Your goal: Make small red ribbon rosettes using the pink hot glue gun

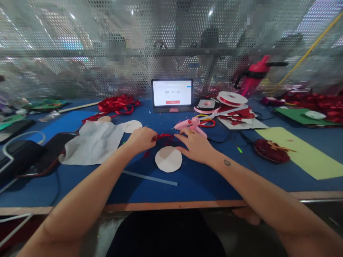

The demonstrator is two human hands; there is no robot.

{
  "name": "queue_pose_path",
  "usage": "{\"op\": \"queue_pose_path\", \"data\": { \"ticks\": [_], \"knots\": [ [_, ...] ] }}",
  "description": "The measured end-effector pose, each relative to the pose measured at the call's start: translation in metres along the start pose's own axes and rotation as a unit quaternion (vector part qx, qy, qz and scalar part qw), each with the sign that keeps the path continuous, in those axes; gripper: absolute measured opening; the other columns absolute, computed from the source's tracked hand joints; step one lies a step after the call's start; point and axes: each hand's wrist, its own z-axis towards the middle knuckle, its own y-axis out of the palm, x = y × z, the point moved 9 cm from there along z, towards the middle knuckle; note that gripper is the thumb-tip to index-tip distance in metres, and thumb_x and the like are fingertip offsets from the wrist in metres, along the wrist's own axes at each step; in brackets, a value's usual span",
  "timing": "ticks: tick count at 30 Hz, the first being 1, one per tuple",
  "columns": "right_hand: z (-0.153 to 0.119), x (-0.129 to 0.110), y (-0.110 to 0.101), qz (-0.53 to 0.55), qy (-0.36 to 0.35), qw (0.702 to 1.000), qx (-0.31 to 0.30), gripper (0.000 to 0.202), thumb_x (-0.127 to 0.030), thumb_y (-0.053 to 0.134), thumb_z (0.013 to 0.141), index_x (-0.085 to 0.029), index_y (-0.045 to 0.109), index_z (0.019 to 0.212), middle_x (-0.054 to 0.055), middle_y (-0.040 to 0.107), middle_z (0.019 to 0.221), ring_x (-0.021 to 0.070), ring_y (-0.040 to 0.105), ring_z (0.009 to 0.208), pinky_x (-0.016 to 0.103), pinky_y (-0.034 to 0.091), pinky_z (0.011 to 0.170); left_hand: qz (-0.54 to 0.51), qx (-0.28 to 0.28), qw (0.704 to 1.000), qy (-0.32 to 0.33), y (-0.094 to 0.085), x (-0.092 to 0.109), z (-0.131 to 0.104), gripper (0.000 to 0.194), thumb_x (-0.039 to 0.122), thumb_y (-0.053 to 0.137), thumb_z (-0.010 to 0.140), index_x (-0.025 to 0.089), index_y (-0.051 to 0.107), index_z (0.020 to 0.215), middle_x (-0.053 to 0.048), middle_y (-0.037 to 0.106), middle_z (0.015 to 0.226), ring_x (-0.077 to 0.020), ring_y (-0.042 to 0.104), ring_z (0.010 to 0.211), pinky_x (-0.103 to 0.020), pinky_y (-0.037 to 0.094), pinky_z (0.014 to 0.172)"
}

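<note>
My left hand [144, 138] is closed, with its fingertips at the left end of a small crinkled strip of red ribbon [165, 136]. At the strip's other end is my right hand [197, 145], fingers apart and stretched out, with a ring on one finger. A white round disc [168, 159] lies flat between the hands, just below the right thumb. Behind the right hand rests a pink glue gun [187, 124], partly covered by the fingers. Nearer the table edge lies a translucent glue stick [151, 178].
A grey cloth [93, 142] and a phone [50, 153] lie left. A tablet [172, 93] stands behind. Ribbon spools [232, 98], scissors [207, 123], a yellow sheet [308, 153] and a dark red fuzzy piece [270, 150] are on the right. Red ribbon [118, 104] is heaped back left.
</note>
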Motion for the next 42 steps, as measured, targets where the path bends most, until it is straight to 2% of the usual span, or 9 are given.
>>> {"op": "queue_pose_path", "data": {
  "ticks": [4,9,16,21,25,31,36,39,42],
  "knots": [
    [0.000,0.007,-0.006,-0.014,0.024,1.000,-0.007,0.035,-0.041,0.042,0.087,-0.019,0.066,0.100,0.008,0.064,0.096,0.0210,0.057,0.089,0.030,0.041,0.068,-0.057,0.049,0.997,0.009,-0.011,0.002,-0.001,0.021,0.024,0.047,0.070,0.021,0.067,0.076,-0.002,0.068,0.077,-0.0184,0.060,0.071,-0.025,0.040,0.062],
    [-0.004,0.031,-0.016,-0.078,0.130,0.987,-0.055,0.049,-0.050,0.035,0.086,-0.019,0.067,0.067,0.008,0.063,0.061,0.0197,0.058,0.062,0.028,0.030,0.050,-0.239,0.131,0.960,0.060,-0.027,0.013,-0.007,0.017,0.025,0.052,0.073,0.017,0.067,0.074,0.000,0.066,0.069,-0.0113,0.057,0.061,-0.020,0.040,0.059],
    [-0.014,0.065,-0.029,-0.160,0.220,0.960,-0.073,0.054,-0.061,0.040,0.081,-0.013,0.064,0.082,0.014,0.064,0.067,0.0264,0.061,0.064,0.029,0.034,0.050,-0.352,0.100,0.917,0.159,-0.021,0.053,-0.017,0.012,0.018,0.054,0.074,0.017,0.066,0.076,0.000,0.067,0.076,-0.0107,0.060,0.069,-0.020,0.043,0.063],
    [-0.012,0.080,-0.033,-0.159,0.231,0.960,-0.015,0.064,-0.064,0.050,0.073,-0.008,0.055,0.103,0.018,0.065,0.087,0.0302,0.061,0.079,0.031,0.039,0.054,-0.361,0.057,0.911,0.190,-0.012,0.068,-0.018,0.013,0.017,0.050,0.078,0.017,0.062,0.083,-0.002,0.067,0.090,-0.0129,0.061,0.083,-0.022,0.044,0.075],
    [-0.005,0.089,-0.019,-0.061,0.192,0.979,-0.005,0.051,-0.057,0.050,0.076,-0.012,0.056,0.098,0.015,0.065,0.092,0.0277,0.060,0.084,0.032,0.041,0.061,-0.359,0.035,0.912,0.196,-0.011,0.069,-0.019,0.012,0.017,0.049,0.079,0.017,0.060,0.086,-0.002,0.066,0.087,-0.0119,0.059,0.079,-0.021,0.044,0.071],
    [0.003,0.102,0.012,0.090,0.169,0.981,-0.043,0.032,-0.047,0.052,0.076,-0.015,0.056,0.071,0.008,0.060,0.066,0.0185,0.055,0.061,0.027,0.034,0.052,-0.338,-0.022,0.920,0.199,-0.006,0.073,-0.021,0.011,0.016,0.051,0.077,0.015,0.060,0.084,-0.003,0.063,0.080,-0.0105,0.055,0.066,-0.020,0.041,0.059],
    [0.005,0.107,0.014,0.176,0.159,0.971,0.006,0.027,-0.042,0.056,0.072,-0.015,0.057,0.071,0.005,0.059,0.063,0.0174,0.055,0.061,0.027,0.037,0.055,-0.284,0.053,0.928,0.236,-0.012,0.076,-0.022,0.008,0.015,0.050,0.077,0.016,0.058,0.080,-0.005,0.061,0.093,-0.0155,0.054,0.088,-0.030,0.038,0.086],
    [0.004,0.109,0.006,0.245,0.163,0.954,0.059,0.026,-0.041,0.055,0.072,-0.015,0.060,0.074,0.004,0.061,0.062,0.0164,0.055,0.060,0.028,0.040,0.058,-0.236,0.044,0.943,0.232,-0.009,0.076,-0.022,0.008,0.016,0.050,0.076,0.015,0.058,0.076,-0.005,0.060,0.084,-0.0167,0.053,0.084,-0.035,0.035,0.089],
    [0.001,0.110,0.006,0.369,0.179,0.910,0.066,0.033,-0.044,0.055,0.073,-0.013,0.062,0.084,0.002,0.059,0.056,0.0136,0.053,0.053,0.027,0.041,0.054,-0.233,0.033,0.946,0.221,-0.010,0.073,-0.021,0.007,0.014,0.052,0.073,0.015,0.058,0.071,-0.002,0.060,0.074,-0.0149,0.053,0.075,-0.033,0.038,0.084]
  ]
}}
